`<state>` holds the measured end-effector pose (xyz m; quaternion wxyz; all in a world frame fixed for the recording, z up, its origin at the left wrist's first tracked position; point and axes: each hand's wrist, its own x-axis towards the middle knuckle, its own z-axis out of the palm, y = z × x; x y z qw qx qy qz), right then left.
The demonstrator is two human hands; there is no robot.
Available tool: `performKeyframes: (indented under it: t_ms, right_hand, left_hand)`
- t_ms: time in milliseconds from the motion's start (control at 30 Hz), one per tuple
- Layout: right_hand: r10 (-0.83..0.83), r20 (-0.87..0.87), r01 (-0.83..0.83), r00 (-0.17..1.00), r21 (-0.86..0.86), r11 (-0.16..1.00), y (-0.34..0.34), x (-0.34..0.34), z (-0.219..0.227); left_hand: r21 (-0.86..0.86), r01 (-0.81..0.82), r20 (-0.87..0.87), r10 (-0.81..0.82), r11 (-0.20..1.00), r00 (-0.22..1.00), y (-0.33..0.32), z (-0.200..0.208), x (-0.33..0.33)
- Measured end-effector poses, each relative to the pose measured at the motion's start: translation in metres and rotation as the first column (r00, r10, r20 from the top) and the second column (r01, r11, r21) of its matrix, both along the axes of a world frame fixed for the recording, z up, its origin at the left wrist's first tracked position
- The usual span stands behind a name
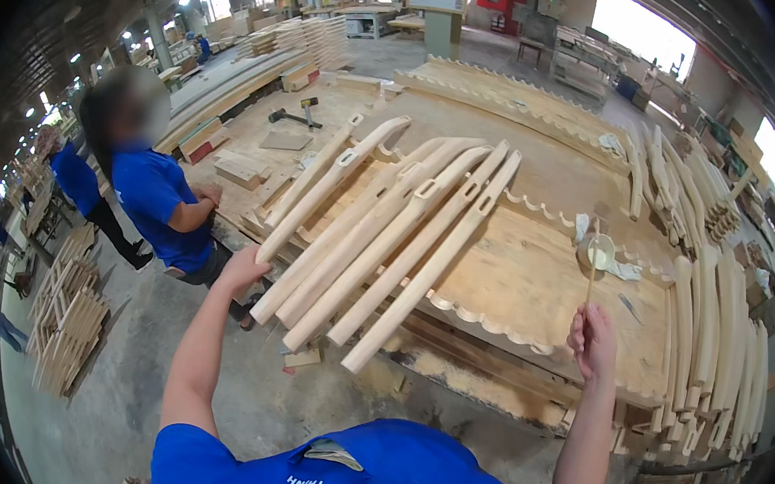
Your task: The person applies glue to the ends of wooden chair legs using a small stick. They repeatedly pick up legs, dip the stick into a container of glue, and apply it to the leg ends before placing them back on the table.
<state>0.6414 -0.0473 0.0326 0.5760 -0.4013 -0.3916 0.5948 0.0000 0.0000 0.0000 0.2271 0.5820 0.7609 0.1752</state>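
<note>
At the left, my left hand [243, 269] is closed round the lower end of a curved pale wooden leg [318, 190], which has a slot cut near its upper end. Several similar slotted legs [405, 253] lie side by side just right of it, their near ends jutting past the table edge. My right hand [593, 341] grips a thin stick [590, 286], whose far end reaches into a small pale bowl [605, 253]. Whether the stick ends in a brush is hidden inside the bowl. White rags [625, 271] lie beside the bowl.
The legs rest on a worktable [515, 253] with scalloped wooden strips. More curved legs [717, 326] are stacked along its right side. Mallets [295, 116] and wood blocks [240, 170] lie at the far left. A co-worker in a blue shirt [148, 189] stands by the table's left side.
</note>
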Motion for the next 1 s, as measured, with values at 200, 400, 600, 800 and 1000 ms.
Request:
performKeyframes:
  t_ms: [200,400,600,800,1000]
  right_hand:
    - [-0.501,0.783,0.26,0.368,0.431,0.864,0.012,0.078,0.007]
    - [-0.258,0.844,0.197,-0.471,0.385,0.902,0.045,0.116,0.071]
    - [-0.025,0.774,0.133,-0.633,0.141,0.981,0.077,0.099,0.094]
    - [-0.076,0.814,0.107,-0.575,0.167,0.98,0.102,0.117,0.048]
    - [-0.173,0.909,0.238,-0.379,0.276,0.931,0.096,0.153,-0.009]
  left_hand:
    - [0.607,0.234,-0.366,0.005,0.76,0.931,-0.011,0.027,0.086]
    - [0.033,0.521,-0.333,-0.482,0.853,0.811,-0.065,0.067,0.248]
    - [-0.203,0.343,-0.539,-0.397,0.917,0.743,-0.052,0.032,0.287]
    - [0.162,0.388,0.027,-0.397,0.907,0.917,-0.058,0.032,0.285]
    - [0.13,0.306,0.154,-0.324,0.943,0.933,-0.138,0.02,0.333]
